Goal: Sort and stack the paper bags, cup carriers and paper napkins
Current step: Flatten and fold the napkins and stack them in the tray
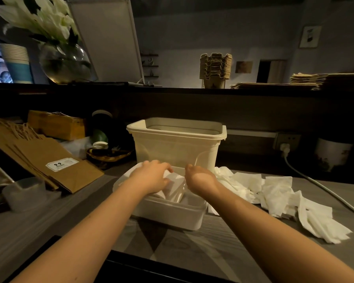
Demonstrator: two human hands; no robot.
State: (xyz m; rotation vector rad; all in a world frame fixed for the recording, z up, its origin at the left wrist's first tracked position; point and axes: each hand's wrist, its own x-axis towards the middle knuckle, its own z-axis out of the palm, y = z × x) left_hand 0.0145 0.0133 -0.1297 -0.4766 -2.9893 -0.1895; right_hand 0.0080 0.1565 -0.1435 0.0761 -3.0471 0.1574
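Squarely between left hand point(151, 176) and right hand point(200, 180), folded napkins point(174, 183).

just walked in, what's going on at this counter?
A person is working on the napkins. The left hand and right hand grip a napkin stack from either side, setting it in the low white tub in front of a taller cream bin. A heap of loose napkins lies on the counter to the right, not yet stacked. Brown paper bags lie fanned out on the left. A stack of cup carriers stands on the upper ledge.
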